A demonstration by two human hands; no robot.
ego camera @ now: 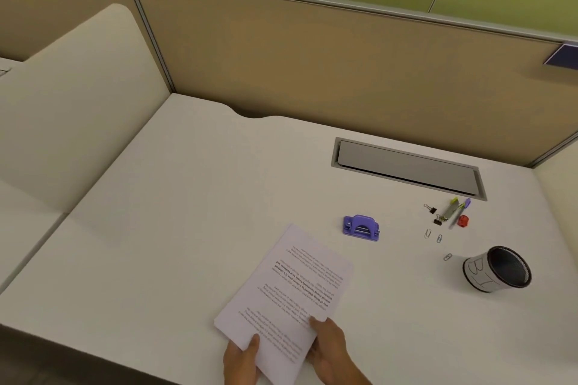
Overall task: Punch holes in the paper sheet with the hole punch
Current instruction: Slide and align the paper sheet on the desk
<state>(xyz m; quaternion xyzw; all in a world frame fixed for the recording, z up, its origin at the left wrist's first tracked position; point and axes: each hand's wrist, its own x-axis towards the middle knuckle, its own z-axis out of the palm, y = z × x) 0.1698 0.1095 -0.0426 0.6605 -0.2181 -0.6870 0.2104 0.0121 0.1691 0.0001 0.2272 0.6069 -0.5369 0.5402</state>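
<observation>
A white paper sheet [287, 287] with printed text lies at an angle over the near part of the white desk [175, 228]. My left hand [240, 359] grips its near left corner, thumb on top. My right hand [328, 350] holds the near right edge, fingers resting on the page. A purple hole punch [361, 228] stands on the desk just beyond the sheet's far corner, apart from the paper and from both hands.
To the right lie black binder clips [433, 212], pens and a highlighter [455, 211], a red small object [463, 221] and loose paper clips [433, 236]. A black mesh cup [499, 269] lies tipped on its side. A grey cable hatch [406, 166] sits behind; partition walls enclose the desk.
</observation>
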